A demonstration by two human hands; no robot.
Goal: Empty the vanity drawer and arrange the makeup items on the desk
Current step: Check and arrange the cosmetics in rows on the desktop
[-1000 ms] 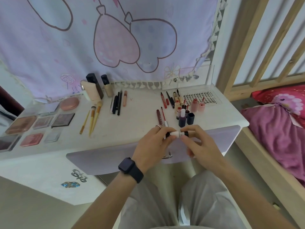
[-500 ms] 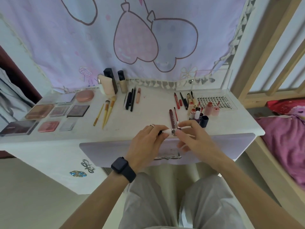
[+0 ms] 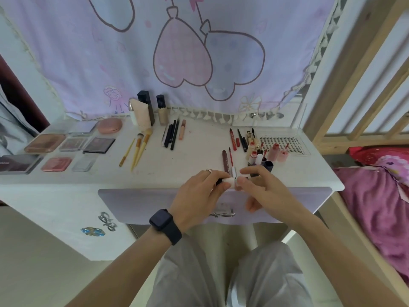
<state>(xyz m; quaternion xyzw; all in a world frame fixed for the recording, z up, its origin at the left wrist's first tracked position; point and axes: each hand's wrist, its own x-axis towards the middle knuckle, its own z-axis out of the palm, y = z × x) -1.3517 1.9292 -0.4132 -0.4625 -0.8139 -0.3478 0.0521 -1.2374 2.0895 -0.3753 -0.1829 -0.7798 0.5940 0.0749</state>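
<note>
Your left hand (image 3: 199, 196) and right hand (image 3: 265, 191) meet over the front edge of the desk (image 3: 188, 156), right of its middle, above the closed lilac drawer front (image 3: 143, 204). Between them lies a small pale tube (image 3: 231, 181), held level: your left thumb and fingers pinch its left half, and your right thumb and forefinger pinch its right end, so only the middle shows. Just behind your right hand stands a cluster of lip products (image 3: 259, 157). Brushes (image 3: 138, 149) lie left of centre, and palettes (image 3: 73, 145) fill the left end.
</note>
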